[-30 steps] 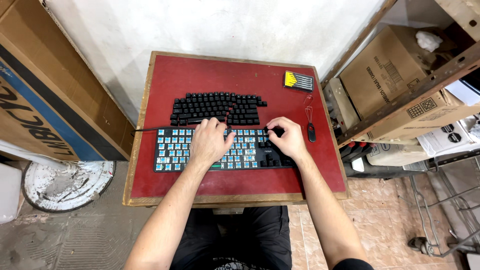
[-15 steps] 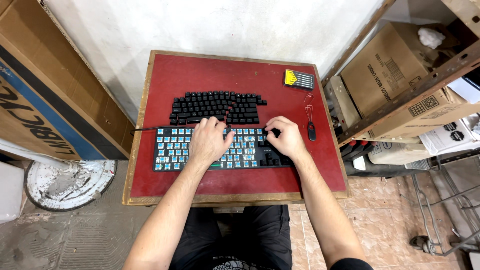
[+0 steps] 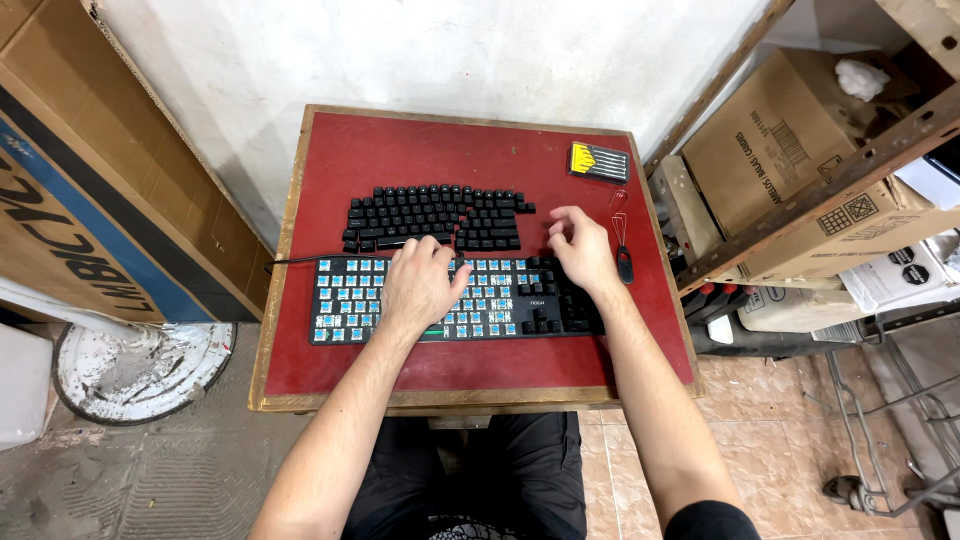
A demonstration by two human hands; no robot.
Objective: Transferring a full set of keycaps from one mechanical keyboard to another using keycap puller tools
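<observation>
Blue-switched keyboard [image 3: 455, 300] under flat left hand [image 3: 420, 285], right hand [image 3: 583, 250] lifted.

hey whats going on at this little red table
A seated person works over a black keyboard on a red-topped table. Most keycaps are off, exposing blue switches; only the right-hand block keeps its caps. The left hand rests on the bare switches, and the right hand hovers over the keyboard's upper right edge. The removed keycaps lie in rows behind it, with a wire keycap puller and a yellow-and-black bit set to the right.
</observation>
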